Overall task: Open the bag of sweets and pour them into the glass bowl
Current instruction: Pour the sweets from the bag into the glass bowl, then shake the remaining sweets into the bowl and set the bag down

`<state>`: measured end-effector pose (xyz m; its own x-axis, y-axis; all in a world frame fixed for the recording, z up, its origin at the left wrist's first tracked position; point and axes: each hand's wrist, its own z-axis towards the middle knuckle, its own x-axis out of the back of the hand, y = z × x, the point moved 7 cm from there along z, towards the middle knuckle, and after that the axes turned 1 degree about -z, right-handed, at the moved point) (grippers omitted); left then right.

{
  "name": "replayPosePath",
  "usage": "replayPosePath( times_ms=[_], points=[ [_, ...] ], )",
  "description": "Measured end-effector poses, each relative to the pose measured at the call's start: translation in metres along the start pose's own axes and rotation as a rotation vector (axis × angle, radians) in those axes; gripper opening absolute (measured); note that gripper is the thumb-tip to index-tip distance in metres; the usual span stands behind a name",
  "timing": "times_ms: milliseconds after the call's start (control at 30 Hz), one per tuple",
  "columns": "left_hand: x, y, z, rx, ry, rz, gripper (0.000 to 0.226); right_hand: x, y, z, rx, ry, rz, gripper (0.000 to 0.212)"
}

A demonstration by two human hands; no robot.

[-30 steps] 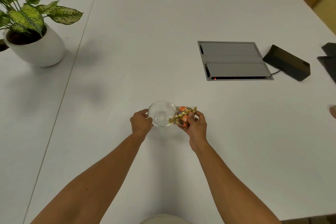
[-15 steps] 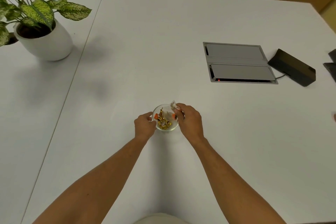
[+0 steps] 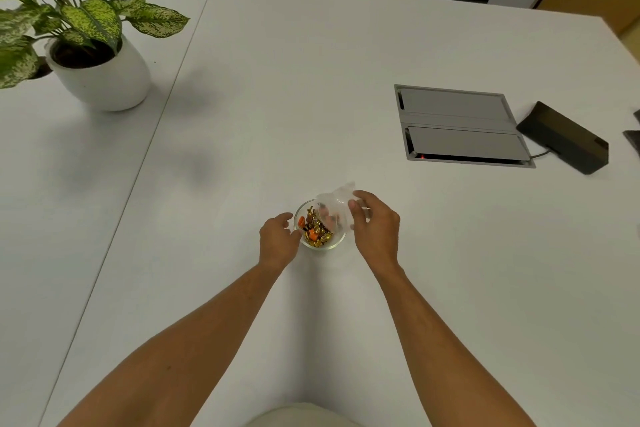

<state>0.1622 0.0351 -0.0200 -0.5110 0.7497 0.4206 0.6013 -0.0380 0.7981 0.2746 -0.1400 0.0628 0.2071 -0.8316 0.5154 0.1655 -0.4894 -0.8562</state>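
Observation:
A small glass bowl (image 3: 335, 243) stands on the white table in front of me. Gold and orange wrapped sweets (image 3: 316, 229) lie heaped inside it. My right hand (image 3: 374, 222) pinches a clear plastic bag (image 3: 335, 205) that hangs tilted over the bowl's right half; the bag looks nearly empty, with one or two sweets perhaps left in it. My left hand (image 3: 279, 240) rests against the bowl's left rim, fingers loosely curled, touching the glass.
A potted plant in a white pot (image 3: 104, 80) stands at the far left. A grey cable hatch (image 3: 460, 126) is set into the table at the right, with a black wedge-shaped device (image 3: 562, 137) beside it. A seam (image 3: 166, 104) runs between two tabletops.
The sweets have gone from the bag into the bowl. My right hand has lifted the emptied bag above the bowl's right side. My left hand has stayed at the rim.

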Motion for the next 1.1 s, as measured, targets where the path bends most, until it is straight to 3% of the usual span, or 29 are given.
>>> replayPosePath(
  times_ms=[133,233,300,400,600,900,1100],
  points=[
    [0.006,0.013,-0.011,-0.161,0.094,0.003,0.038,0.004,0.027,-0.009,-0.273,0.038,0.3,0.014],
    [0.0,0.018,-0.02,-0.147,-0.023,-0.193,0.027,0.002,0.04,-0.021,-0.401,0.03,0.51,0.01],
    [-0.007,0.02,-0.025,-0.09,-0.14,-0.334,0.033,0.0,0.045,-0.03,-0.431,0.021,0.565,0.009],
    [-0.01,0.018,-0.03,-0.013,-0.21,-0.525,0.039,-0.002,0.05,-0.041,-0.45,0.011,0.584,0.01],
    [-0.003,0.008,-0.034,-0.042,-0.168,-0.463,0.006,-0.001,0.052,-0.055,-0.448,-0.019,0.54,0.008],
    [-0.001,0.002,-0.046,-0.049,-0.163,-0.401,0.007,0.006,0.055,-0.068,-0.419,-0.016,0.477,0.009],
    [0.004,0.017,-0.054,-0.181,-0.243,-0.351,0.024,0.005,0.056,-0.073,-0.467,-0.173,0.533,0.017]
  ],
)
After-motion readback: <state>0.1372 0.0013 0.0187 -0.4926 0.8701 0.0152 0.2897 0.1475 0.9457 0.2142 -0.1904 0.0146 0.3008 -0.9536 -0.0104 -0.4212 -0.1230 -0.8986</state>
